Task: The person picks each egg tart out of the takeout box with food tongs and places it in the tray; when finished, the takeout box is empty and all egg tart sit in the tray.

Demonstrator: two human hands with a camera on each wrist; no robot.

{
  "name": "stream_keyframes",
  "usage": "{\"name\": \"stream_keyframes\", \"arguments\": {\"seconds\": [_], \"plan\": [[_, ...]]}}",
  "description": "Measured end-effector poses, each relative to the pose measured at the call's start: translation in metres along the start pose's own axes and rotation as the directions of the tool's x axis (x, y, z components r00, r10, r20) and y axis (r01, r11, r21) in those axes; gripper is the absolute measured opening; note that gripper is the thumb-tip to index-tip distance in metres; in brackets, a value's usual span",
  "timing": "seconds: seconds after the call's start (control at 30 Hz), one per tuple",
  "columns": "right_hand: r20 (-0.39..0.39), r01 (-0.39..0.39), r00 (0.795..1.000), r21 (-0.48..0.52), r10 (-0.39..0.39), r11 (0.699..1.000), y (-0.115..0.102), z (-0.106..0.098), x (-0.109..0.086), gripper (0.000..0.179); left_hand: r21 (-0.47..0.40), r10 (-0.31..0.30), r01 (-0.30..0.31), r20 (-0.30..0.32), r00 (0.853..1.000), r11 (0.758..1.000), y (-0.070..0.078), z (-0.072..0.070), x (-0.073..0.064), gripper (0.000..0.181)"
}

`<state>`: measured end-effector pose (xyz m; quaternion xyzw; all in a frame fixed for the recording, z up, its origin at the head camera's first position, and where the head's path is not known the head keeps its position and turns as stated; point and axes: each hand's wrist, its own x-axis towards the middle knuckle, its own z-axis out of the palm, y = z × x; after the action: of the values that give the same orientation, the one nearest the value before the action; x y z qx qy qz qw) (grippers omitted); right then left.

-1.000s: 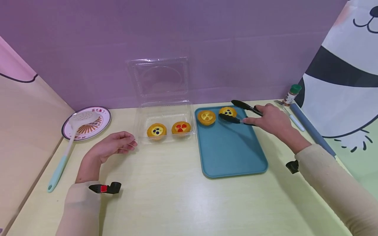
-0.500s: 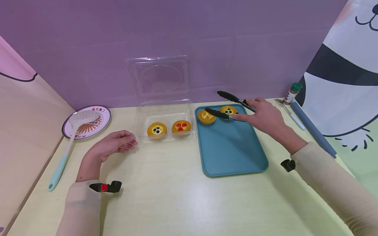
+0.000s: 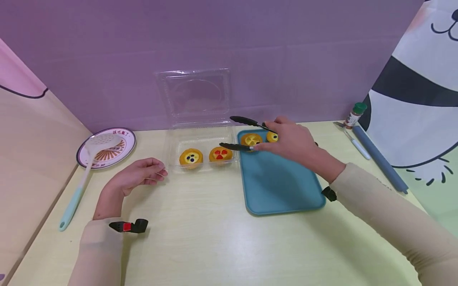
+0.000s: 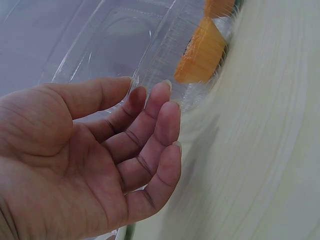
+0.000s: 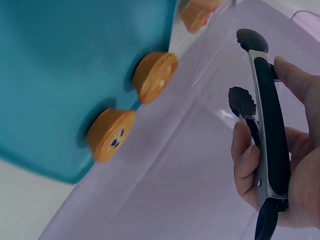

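Observation:
My right hand [image 3: 295,140] holds black tongs [image 3: 236,147], their spread tips above the gap between tray and container, with nothing between them. On the blue tray [image 3: 282,190] sit two tarts: a yellow-topped tart [image 3: 250,139] and a blueberry-topped tart [image 3: 272,136], partly hidden by the hand. A clear plastic container [image 3: 179,140] stands left of the tray, lid raised. Inside are another blueberry-topped tart [image 3: 191,157] and a red-topped tart [image 3: 220,154]. My left hand [image 3: 141,172], fingers loosely bent, is at the container's front left corner; whether it touches cannot be told.
A white skimmer [image 3: 89,159] with a mint handle lies across a patterned plate [image 3: 127,147] at the left. At the right are a green-capped jar [image 3: 354,115], a small light-handled tool [image 3: 359,149] and a blue-grey rod [image 3: 381,161]. A purple backdrop stands behind.
My right hand has carried the tongs left, from around the blueberry-topped tart on the tray, over the yellow-topped one, to the container's right edge. The left hand stays put.

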<state>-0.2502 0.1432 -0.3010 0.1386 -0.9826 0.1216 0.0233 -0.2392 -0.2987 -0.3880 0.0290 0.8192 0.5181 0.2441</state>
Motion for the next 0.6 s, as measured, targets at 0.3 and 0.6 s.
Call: {"name": "stream_keyframes", "arguments": {"seconds": [0.3, 0.6], "plan": [[0.113, 0.069, 0.992, -0.089, -0.059, 0.994, -0.033, 0.014, 0.015, 0.090, 0.007, -0.009, 0.009, 0.000, 1.000, 1.000, 0.001, 0.001, 0.001, 0.037], [0.148, 0.184, 0.976, -0.154, -0.162, 0.971, -0.057, 0.022, 0.030, 0.085, 0.005, -0.003, 0.003, -0.004, 1.000, 1.000, 0.000, 0.001, 0.000, 0.036]]}}
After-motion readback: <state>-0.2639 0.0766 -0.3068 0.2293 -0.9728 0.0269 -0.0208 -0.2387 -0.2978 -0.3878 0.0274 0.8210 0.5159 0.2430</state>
